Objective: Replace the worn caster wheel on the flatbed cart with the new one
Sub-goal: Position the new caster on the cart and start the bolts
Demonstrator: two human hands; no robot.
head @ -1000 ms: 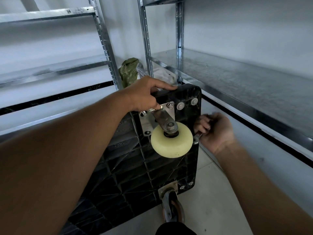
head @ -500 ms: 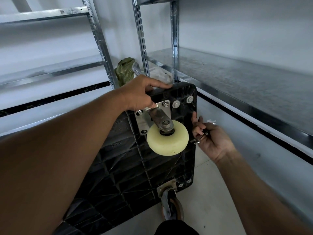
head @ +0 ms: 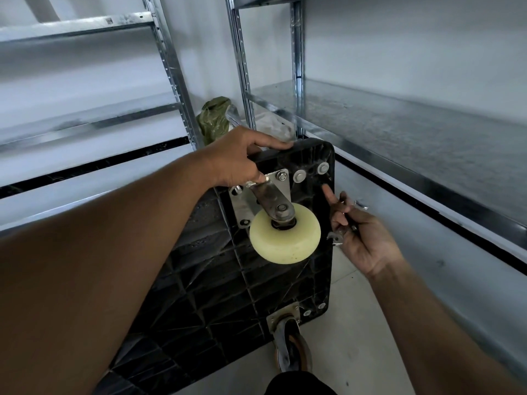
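Note:
The black flatbed cart stands tipped on its edge, its ribbed underside facing me. A cream-coloured caster wheel sits on a metal bracket and plate at the cart's upper corner. My left hand grips the cart's top edge, its thumb pressing on the plate by a bolt. My right hand is just right of the cart's edge, palm up, fingers curled round small metal hardware, index finger pointing up. A worn brown-rimmed caster hangs at the lower corner.
Galvanised metal shelving runs along the right and the left, close to the cart. A crumpled green bag lies in the far corner behind the cart. Pale tiled floor shows below the right hand.
My right hand has come out from behind the cart's right edge and turned palm up with the hardware in it. The left hand stays on the top edge.

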